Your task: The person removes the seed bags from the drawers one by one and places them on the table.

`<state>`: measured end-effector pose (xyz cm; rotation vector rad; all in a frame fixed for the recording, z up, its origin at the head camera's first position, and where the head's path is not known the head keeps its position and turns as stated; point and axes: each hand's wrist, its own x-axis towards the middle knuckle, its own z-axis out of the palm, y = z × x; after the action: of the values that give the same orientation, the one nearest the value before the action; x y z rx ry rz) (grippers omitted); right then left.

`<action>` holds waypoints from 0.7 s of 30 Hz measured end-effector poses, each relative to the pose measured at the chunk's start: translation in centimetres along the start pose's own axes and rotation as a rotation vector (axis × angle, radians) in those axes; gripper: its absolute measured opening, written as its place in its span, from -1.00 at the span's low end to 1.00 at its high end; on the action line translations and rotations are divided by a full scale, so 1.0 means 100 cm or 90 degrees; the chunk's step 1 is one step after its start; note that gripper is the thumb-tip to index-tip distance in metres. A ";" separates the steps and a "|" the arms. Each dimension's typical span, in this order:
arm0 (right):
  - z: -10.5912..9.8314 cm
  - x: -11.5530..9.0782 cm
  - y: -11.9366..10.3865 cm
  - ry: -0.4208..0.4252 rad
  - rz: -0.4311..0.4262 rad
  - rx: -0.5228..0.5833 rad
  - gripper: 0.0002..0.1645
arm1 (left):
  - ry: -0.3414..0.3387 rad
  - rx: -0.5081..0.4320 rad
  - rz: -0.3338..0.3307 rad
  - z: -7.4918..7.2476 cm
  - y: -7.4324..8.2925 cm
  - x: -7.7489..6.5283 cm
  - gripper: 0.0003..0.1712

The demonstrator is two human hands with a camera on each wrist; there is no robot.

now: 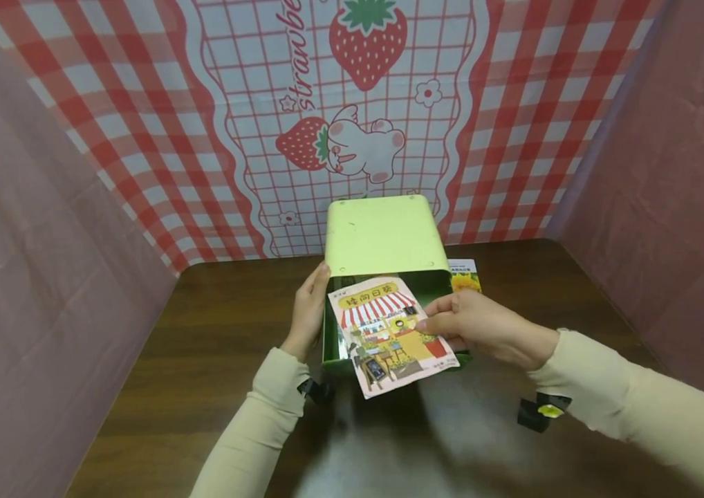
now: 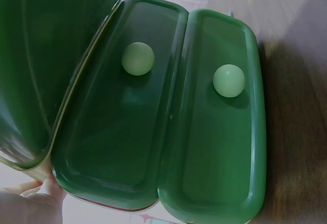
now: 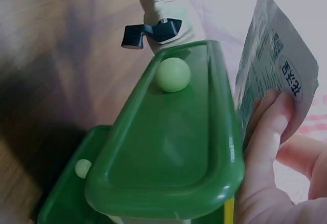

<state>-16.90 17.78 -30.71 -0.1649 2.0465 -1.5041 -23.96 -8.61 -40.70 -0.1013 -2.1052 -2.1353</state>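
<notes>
My right hand point(image 1: 485, 325) pinches a flat paper packet point(image 1: 389, 339) with a striped-awning shop picture, Chinese lettering and a sunflower drawing. The packet slants across the open front of a pale green storage box point(image 1: 383, 234), overlapping its dark interior in the head view. Its silvery printed back faces the right wrist camera. My left hand point(image 1: 310, 315) rests against the box's left side, near the front edge, fingers along the wall. Two green drawer fronts point(image 2: 204, 147), each with a round pale knob point(image 2: 229, 80), show in the left wrist view.
Another packet with yellow flowers point(image 1: 465, 275) lies behind the box's right side on the dark wooden table point(image 1: 215, 332). A red checked strawberry cloth point(image 1: 364, 138) hangs behind, with pink curtains point(image 1: 651, 173) at both sides. Dark straps sit on both wrists.
</notes>
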 end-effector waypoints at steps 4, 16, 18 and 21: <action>-0.001 -0.009 -0.001 -0.005 -0.008 -0.018 -0.52 | -0.004 0.008 0.005 -0.001 0.000 0.000 -0.27; -0.036 -0.022 -0.016 0.116 -0.058 0.040 -0.64 | 0.008 0.021 -0.006 -0.001 0.000 0.001 -0.25; -0.048 -0.024 -0.018 0.151 -0.067 0.064 -0.68 | 0.009 0.022 -0.004 -0.001 0.000 0.001 -0.24; -0.069 -0.027 -0.019 0.199 -0.087 0.115 -0.75 | 0.013 0.023 -0.006 0.000 0.000 0.001 -0.25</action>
<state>-18.73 24.01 -26.61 0.0040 2.1569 -1.8906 -24.02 -8.66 -40.66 -0.0656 -2.1369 -2.0936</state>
